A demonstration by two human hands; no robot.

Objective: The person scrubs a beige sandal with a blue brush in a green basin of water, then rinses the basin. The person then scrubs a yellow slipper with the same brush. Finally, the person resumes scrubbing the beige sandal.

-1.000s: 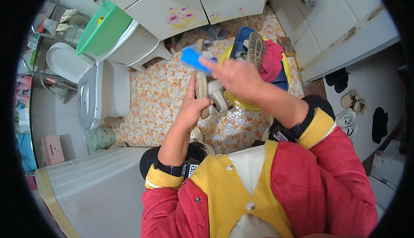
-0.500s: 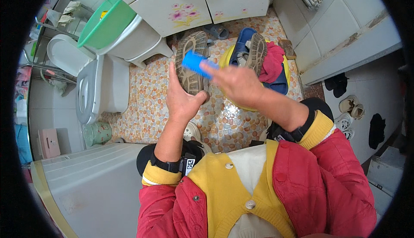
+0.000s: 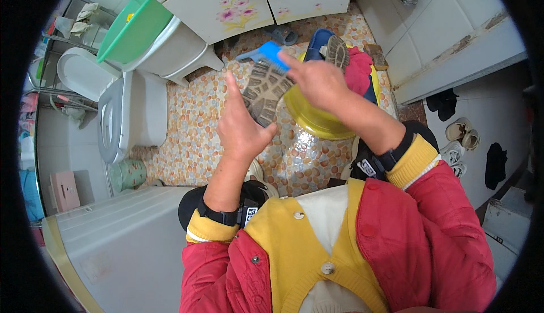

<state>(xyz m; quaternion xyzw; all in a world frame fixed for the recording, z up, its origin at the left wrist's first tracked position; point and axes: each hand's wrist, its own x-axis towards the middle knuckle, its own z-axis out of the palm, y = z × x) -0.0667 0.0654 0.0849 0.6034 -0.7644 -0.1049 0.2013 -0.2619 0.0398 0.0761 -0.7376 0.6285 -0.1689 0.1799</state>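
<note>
My left hand [image 3: 242, 128] grips one end of a shoe [image 3: 266, 94], its thumb and fingers on either side. The shoe's brown, worn tread faces up. A blue scrubbing brush [image 3: 273, 56] is in my right hand [image 3: 320, 80], and its bristles lie against the far part of the sole. Part of the shoe's far end is hidden by the brush. Right of it stands a yellow basin [image 3: 309, 121], partly covered by my right forearm. On the basin are a second shoe [image 3: 336, 53] with its sole showing, a dark blue item [image 3: 318, 41] and a pink cloth [image 3: 359, 70].
A toilet [image 3: 148, 109] is at the left, with a green basin [image 3: 133, 29] on a white stool [image 3: 192, 52] beyond. A flowered cabinet [image 3: 226, 4] closes the far side. A grey slipper [image 3: 285, 34] lies before it. A white appliance [image 3: 130, 239] is near left.
The shoe has turned and tilted in my left hand, its far end swinging right. My right hand and the brush have moved up toward that end. The view has shifted slightly.
</note>
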